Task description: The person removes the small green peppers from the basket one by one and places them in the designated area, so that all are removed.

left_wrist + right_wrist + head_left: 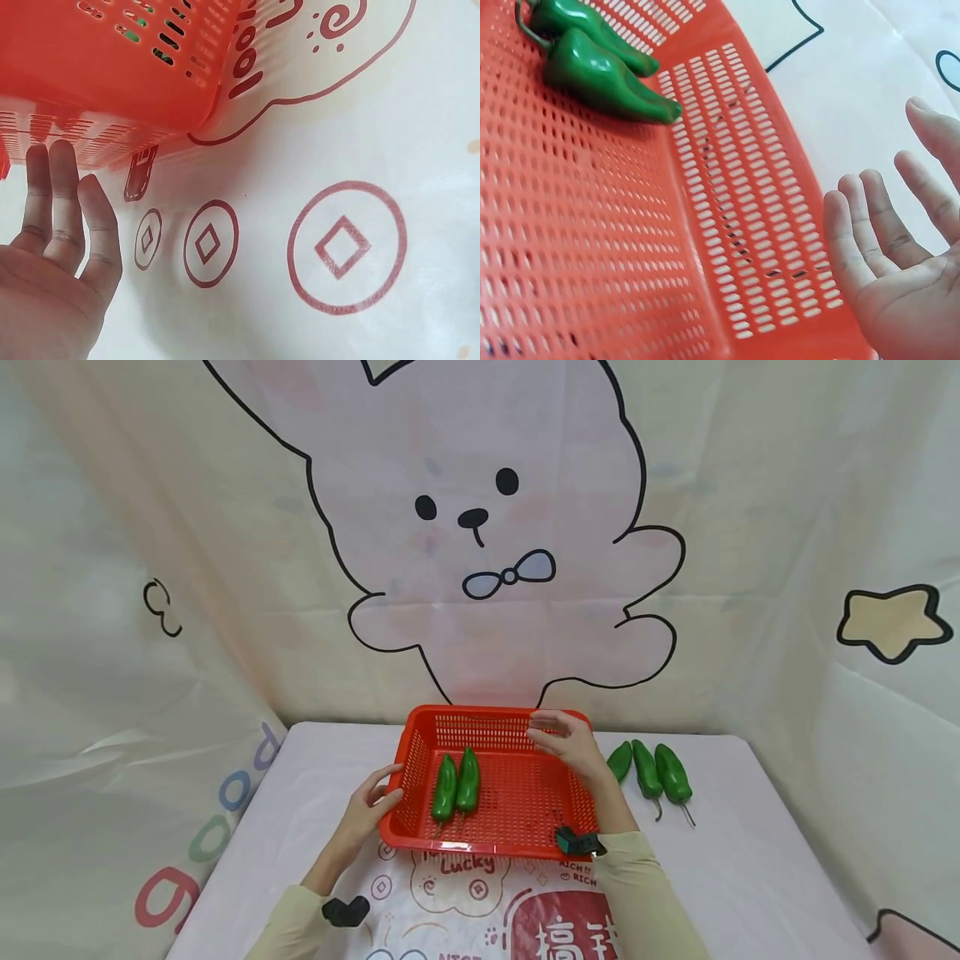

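A red plastic basket (517,847) with slotted walls sits on the table, and two green peppers (445,789) lie side by side in its left half. My left hand (365,810) is at the basket's left side, its extended fingers (64,202) reaching up to the slotted wall in the left wrist view. Over the basket's back right corner is my right hand (573,747), with fingers spread and nothing in it. In the right wrist view its fingertips overlap the basket's rim. Both peppers (604,79) show there too, away from the hand.
Three more green peppers (673,774) lie on the white table (750,860) to the right of the basket, the nearest one partly hidden by the right hand and arm. A cloth backdrop (480,635) with a cartoon animal stands behind the table.
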A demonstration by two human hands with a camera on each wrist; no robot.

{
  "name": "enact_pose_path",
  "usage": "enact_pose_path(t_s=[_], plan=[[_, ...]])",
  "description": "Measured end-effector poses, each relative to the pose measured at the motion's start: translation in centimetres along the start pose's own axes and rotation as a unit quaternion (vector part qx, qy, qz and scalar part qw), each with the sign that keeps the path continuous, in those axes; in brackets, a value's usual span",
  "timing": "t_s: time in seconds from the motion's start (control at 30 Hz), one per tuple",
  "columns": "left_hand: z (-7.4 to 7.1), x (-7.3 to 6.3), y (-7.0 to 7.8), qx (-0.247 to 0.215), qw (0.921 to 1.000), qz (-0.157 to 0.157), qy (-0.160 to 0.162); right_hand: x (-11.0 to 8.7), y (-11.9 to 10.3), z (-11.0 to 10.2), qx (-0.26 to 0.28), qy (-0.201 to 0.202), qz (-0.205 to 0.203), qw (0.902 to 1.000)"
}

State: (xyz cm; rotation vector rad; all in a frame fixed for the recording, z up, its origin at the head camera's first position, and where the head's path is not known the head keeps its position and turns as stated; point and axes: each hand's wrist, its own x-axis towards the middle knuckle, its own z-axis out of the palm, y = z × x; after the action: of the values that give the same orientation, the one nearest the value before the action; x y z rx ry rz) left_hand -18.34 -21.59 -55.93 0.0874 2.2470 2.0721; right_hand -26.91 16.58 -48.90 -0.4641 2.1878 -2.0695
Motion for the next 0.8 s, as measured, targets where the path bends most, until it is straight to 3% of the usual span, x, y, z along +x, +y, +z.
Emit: enact_pose_path(t_s=[0.23,0.57,0.8], plan=[[0.0,0.0,-0.1,0.002,0.9999,-0.008,0.011,0.5,0.9,1.7,0.016,-0.01,0.006,0.9998],[-0.1,-0.1,0.0,0.006,1.0,-0.005,0.004,1.3,2.2,4.1,-0.018,-0.007,0.013,0.9997],[0.1,0.0,-0.1,0.004,0.9998,-0.014,0.014,1.9,3.1,5.0,-0.014,-0.017,0.052,0.9984]])
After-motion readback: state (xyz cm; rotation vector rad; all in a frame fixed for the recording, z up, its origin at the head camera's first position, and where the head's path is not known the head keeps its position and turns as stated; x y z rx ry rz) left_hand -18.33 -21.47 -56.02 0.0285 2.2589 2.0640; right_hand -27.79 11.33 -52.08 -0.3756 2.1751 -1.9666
